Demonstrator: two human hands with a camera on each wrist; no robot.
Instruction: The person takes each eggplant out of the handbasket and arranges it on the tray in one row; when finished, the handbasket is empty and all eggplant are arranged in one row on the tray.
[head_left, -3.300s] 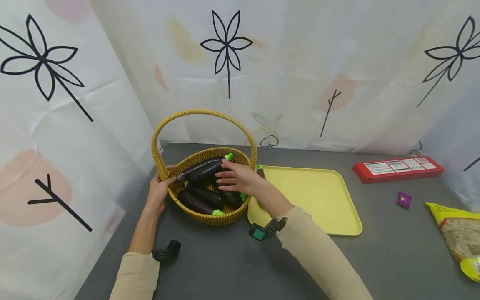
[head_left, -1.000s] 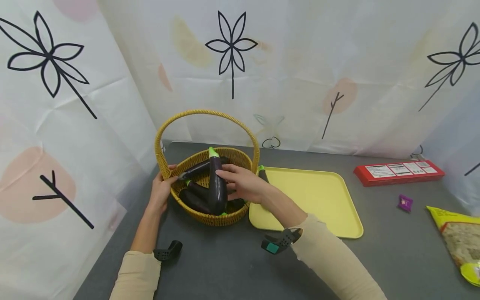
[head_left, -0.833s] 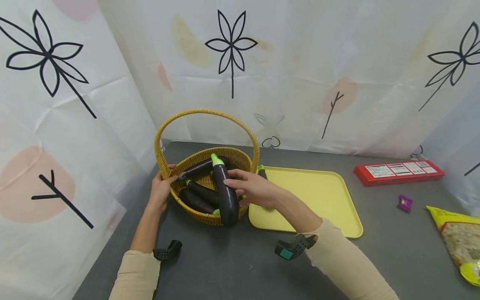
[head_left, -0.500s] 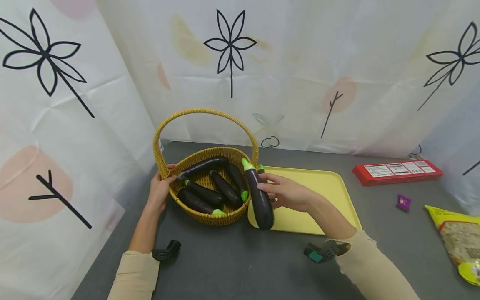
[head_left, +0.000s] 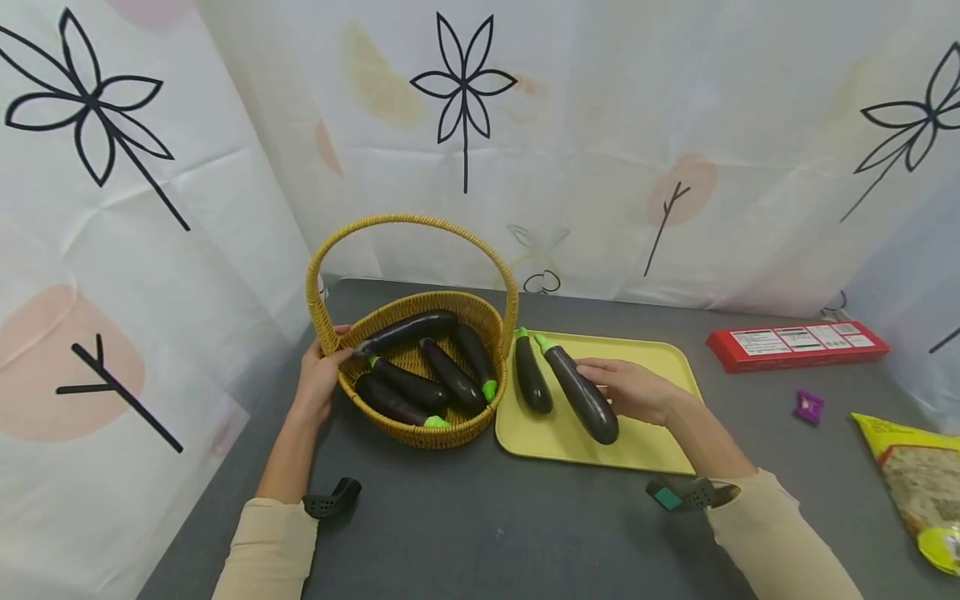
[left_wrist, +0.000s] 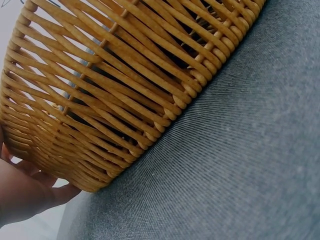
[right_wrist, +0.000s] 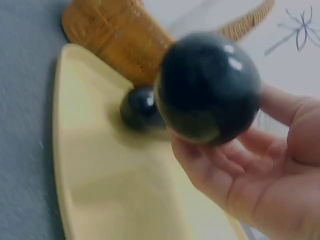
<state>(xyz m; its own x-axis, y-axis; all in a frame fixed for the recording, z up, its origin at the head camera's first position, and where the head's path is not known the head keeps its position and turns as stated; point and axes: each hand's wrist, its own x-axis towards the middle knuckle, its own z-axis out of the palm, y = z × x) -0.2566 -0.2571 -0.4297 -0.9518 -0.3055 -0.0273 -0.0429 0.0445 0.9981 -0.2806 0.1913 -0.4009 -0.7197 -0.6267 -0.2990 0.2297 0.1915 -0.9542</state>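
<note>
held eggplant (head_left: 576,392) now out of the basket (head_left: 423,439), over the tray (head_left: 648,350); five eggplants (head_left: 411,386) remain, left of tray. right hand (head_left: 632,387) fingers grasp it, left hand (head_left: 317,382) fingers grip basket rim. another eggplant (head_left: 532,377) lies by tray's left edge; bare room right of that.

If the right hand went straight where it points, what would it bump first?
Probably the eggplant lying on the yellow tray; the held eggplant looks raised, so it might pass over and meet the wicker basket.

Grey table (head_left: 480,533), wicker basket (head_left: 438,439), yellow tray (head_left: 660,354), red box (head_left: 798,346), purple packet (head_left: 809,407), yellow bag (head_left: 911,483)
</note>
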